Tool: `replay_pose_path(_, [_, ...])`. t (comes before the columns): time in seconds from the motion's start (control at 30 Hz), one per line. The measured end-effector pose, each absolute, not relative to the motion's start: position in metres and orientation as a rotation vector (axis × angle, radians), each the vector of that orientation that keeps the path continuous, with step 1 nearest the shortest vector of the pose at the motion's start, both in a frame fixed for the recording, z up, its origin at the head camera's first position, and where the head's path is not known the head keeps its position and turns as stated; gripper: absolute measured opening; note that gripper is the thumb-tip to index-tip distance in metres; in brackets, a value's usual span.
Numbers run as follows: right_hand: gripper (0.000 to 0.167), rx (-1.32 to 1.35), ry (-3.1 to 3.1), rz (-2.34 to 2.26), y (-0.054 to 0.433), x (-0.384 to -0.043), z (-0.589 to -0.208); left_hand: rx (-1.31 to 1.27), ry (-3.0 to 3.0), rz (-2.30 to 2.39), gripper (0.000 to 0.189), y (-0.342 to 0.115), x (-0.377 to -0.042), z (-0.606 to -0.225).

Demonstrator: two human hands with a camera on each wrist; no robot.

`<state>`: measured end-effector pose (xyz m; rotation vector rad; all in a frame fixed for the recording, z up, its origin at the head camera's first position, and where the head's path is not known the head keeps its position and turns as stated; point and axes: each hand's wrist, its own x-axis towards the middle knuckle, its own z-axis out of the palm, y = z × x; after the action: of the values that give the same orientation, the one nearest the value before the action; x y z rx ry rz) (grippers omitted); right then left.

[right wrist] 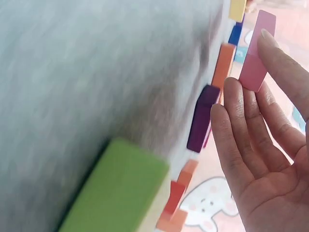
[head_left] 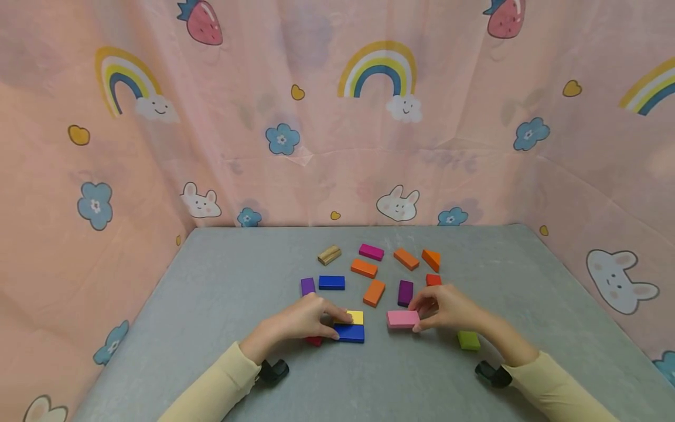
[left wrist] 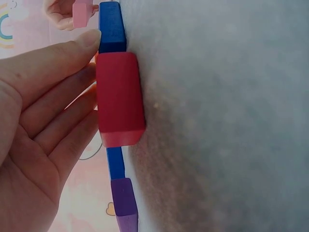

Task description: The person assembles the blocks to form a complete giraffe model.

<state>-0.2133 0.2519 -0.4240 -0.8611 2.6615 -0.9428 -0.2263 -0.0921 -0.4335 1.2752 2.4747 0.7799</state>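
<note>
My left hand pinches a blue block and a yellow block, which lie side by side on the table, with the thumb at the blue one and fingers on the yellow one. A red block lies close to the left hand, largely hidden under it in the head view. Between thumb and fingers, my right hand holds a pink block by its right end, to the right of the pair. Behind the pink block lies a dark purple block.
On the grey table, further back, lie several blocks, among them another blue block, a magenta block, a wooden-coloured block and an orange triangle. A green block sits near the right wrist. A patterned pink curtain stands behind.
</note>
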Motion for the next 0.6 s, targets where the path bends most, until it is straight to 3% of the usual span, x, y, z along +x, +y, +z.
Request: replay_pose_path(0.6, [0.034,-0.912,2.597,-0.887,0.219,-0.211,-0.431,1.301,2.474,0.792,0.037,-0.092,-0.227,-0.435])
